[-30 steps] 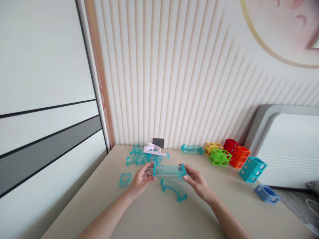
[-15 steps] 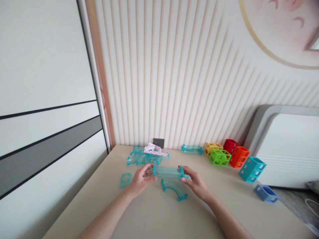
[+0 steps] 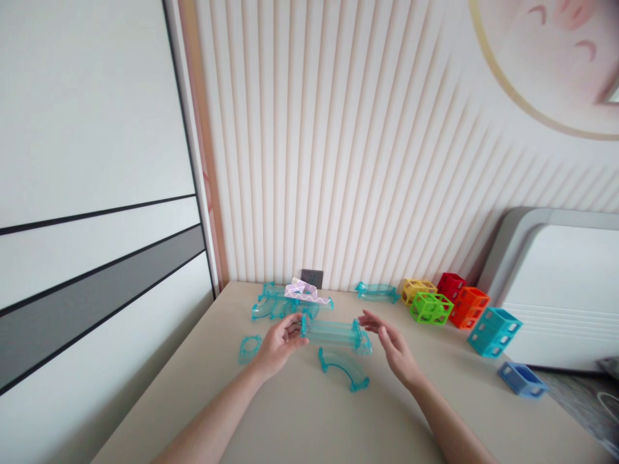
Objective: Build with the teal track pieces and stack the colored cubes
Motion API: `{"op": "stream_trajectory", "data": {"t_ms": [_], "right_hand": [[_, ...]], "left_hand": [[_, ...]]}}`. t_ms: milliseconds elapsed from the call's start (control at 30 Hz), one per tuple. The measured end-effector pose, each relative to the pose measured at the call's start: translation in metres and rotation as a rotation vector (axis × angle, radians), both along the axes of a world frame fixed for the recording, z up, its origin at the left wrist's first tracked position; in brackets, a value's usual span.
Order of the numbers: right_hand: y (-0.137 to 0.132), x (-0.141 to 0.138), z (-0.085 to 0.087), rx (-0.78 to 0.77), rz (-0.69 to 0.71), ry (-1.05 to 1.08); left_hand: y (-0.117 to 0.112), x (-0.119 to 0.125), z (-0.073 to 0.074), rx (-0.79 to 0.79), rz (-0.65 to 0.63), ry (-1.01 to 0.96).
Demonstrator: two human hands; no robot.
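My left hand [image 3: 278, 343] grips the left end of a straight clear teal track piece [image 3: 333, 332] that lies across the middle of the beige table [image 3: 309, 419]. My right hand [image 3: 394, 345] hovers just right of the piece's other end, fingers spread and holding nothing. A curved teal track piece [image 3: 344, 368] lies just in front of the straight one. A small square teal frame [image 3: 250, 348] rests left of my left hand.
A pile of teal track pieces [image 3: 275, 304] with a pale pink zigzag piece [image 3: 302, 290] sits by the wall. Another teal piece [image 3: 377, 291] lies further right. Yellow, green, red, orange, teal and blue lattice cubes [image 3: 428, 307] stand at the right, beside a white cabinet [image 3: 565, 290].
My right hand has let go of the straight track piece's right end and opened. The piece now rests lower, on the table. The left hand keeps its grip.
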State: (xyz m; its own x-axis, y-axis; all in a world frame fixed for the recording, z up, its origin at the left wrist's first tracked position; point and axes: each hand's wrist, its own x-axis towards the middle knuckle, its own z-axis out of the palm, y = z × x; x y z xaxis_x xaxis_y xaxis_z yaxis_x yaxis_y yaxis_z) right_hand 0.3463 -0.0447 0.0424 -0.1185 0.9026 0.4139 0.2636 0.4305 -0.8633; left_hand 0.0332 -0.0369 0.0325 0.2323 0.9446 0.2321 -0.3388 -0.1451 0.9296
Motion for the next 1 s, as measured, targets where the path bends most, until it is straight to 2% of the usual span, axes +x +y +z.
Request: {"op": "stream_trajectory", "data": {"t_ms": [100,167,367,467,700,867,1000], "right_hand": [[0.019,0.005,-0.002,-0.012,-0.247,-0.001],[0.035,0.002,-0.001,-0.025,-0.296,-0.117],[0.074,-0.039,0.02,0.075,-0.046,-0.638],[0.089,-0.061,0.026,0.073,-0.001,-0.784],[0.105,-0.074,0.029,0.057,-0.044,-0.856],[0.108,-0.073,0.032,0.045,-0.086,-0.825],[0.116,-0.074,0.028,0.012,-0.129,-0.768]], "left_hand": [[0.001,-0.001,0.003,0.016,0.024,-0.028],[0.0,-0.002,0.007,0.018,0.032,-0.064],[-0.007,-0.001,0.023,0.044,-0.015,-0.13],[-0.009,0.001,0.023,0.068,-0.035,-0.145],[-0.002,0.0,0.013,-0.008,-0.065,-0.183],[-0.003,0.001,0.013,-0.035,-0.084,-0.197],[-0.004,0.004,0.009,-0.035,-0.138,-0.184]]}}
